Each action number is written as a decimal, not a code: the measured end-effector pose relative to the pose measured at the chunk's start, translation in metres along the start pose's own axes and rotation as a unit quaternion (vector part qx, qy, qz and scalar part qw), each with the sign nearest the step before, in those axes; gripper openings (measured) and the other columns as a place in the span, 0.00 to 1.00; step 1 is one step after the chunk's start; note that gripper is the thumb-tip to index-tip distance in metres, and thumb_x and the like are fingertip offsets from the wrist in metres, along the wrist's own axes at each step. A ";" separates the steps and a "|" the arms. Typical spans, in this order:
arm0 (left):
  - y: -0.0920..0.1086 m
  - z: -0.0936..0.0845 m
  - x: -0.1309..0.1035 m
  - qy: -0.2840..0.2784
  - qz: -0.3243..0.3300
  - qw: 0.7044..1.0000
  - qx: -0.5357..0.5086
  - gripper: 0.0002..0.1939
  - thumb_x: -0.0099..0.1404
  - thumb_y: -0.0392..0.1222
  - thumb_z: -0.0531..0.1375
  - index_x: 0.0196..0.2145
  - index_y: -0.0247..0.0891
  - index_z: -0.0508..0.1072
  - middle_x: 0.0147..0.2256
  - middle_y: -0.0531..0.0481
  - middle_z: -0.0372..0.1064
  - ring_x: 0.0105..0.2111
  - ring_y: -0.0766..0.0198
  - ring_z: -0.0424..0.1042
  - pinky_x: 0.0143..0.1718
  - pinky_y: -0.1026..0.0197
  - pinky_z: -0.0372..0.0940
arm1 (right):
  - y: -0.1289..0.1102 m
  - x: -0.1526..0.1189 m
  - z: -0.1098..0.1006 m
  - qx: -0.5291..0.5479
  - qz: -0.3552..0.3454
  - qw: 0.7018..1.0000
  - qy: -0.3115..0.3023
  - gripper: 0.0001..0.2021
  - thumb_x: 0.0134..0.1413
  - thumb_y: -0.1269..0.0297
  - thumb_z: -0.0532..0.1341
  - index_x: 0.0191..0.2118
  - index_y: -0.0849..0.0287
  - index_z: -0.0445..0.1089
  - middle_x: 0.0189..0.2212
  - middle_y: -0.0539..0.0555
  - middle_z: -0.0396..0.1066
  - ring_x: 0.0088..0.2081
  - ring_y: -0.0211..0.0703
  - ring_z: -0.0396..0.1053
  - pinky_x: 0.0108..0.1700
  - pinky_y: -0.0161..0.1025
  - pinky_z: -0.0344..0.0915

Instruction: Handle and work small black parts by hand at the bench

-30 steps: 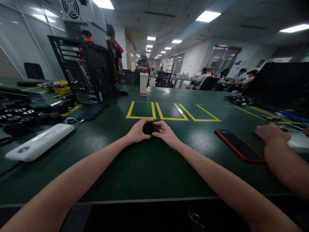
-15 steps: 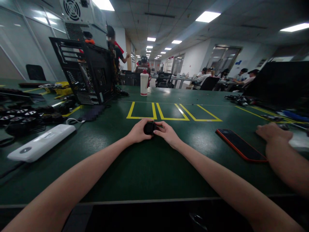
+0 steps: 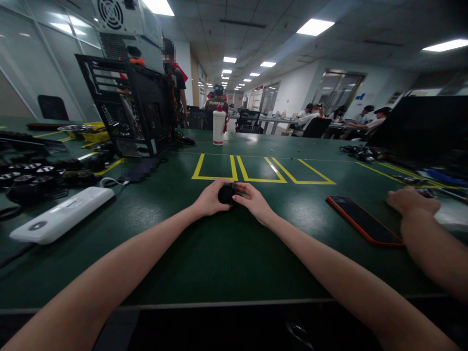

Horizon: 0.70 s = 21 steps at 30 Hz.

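Fingers [image 3: 221,182] of the left grip [image 3: 209,198] are arching over a small black object [image 3: 225,194], and the thumb is pressing in from below, so the piece is sitting snugly in that curve of hand, clasped from the left. Over on the other side, the right grip [image 3: 255,203] is bringing its fingertips up to the object's right edge; whether they are pinching it or merely steadying it, I'm not managing to tell. So the piece is lying right between the two, just nearer than the yellow tape outlines [image 3: 259,182]. Its front is looking dark and rounded, with a straight, upright part showing on the right; finer detail is getting lost in the shadow.

Underneath, the table [image 3: 226,263] is wearing a smooth green surface, catching glossy patches of light on both sides. To the right, a flat phone [image 3: 365,220] is lying slantwise in its orange-red rim, and just beyond it another person's hand [image 3: 415,200] is resting. On the left, a long white device [image 3: 64,214] with rounded edges is stretching out, while behind it a black, slotted computer case [image 3: 151,114] is standing. Farther back, a white cylindrical bottle [image 3: 218,127] with a red top is standing upright.
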<state>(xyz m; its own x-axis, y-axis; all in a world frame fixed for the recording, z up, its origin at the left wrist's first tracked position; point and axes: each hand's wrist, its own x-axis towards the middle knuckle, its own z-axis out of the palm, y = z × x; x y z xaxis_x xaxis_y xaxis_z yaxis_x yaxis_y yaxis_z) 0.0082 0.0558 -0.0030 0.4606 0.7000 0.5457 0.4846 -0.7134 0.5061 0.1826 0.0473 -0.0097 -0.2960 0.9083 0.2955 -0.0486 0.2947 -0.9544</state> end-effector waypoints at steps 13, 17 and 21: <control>0.000 0.000 0.000 0.001 -0.003 1.000 0.007 0.30 0.46 0.37 0.62 0.47 0.39 0.58 0.46 0.47 0.61 0.45 0.56 0.64 0.45 0.54 0.62 | 0.000 -0.003 0.000 0.000 -0.007 1.000 -0.003 0.12 0.42 0.64 0.63 0.36 0.56 0.64 0.38 0.50 0.64 0.39 0.38 0.67 0.47 0.45 0.62; 0.000 0.000 0.000 0.001 0.002 1.000 0.009 0.31 0.45 0.37 0.62 0.47 0.39 0.57 0.46 0.46 0.61 0.45 0.56 0.64 0.45 0.54 0.61 | 0.000 -0.001 0.001 -0.002 0.002 1.000 0.013 0.13 0.42 0.63 0.62 0.37 0.56 0.64 0.38 0.51 0.65 0.39 0.39 0.67 0.47 0.46 0.62; 0.000 0.000 0.000 0.005 0.012 1.000 0.011 0.30 0.45 0.37 0.63 0.47 0.39 0.58 0.45 0.47 0.61 0.46 0.56 0.63 0.46 0.54 0.61 | 0.001 -0.001 0.000 0.011 0.001 1.000 -0.006 0.18 0.40 0.67 0.63 0.41 0.56 0.63 0.41 0.52 0.66 0.44 0.41 0.66 0.51 0.46 0.59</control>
<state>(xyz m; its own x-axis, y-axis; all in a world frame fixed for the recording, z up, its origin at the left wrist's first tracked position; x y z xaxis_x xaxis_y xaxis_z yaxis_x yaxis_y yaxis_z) 0.0079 0.0555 -0.0031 0.4649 0.6822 0.5643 0.4891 -0.7292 0.4786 0.1830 0.0471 -0.0107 -0.3072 0.9053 0.2932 -0.0693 0.2860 -0.9557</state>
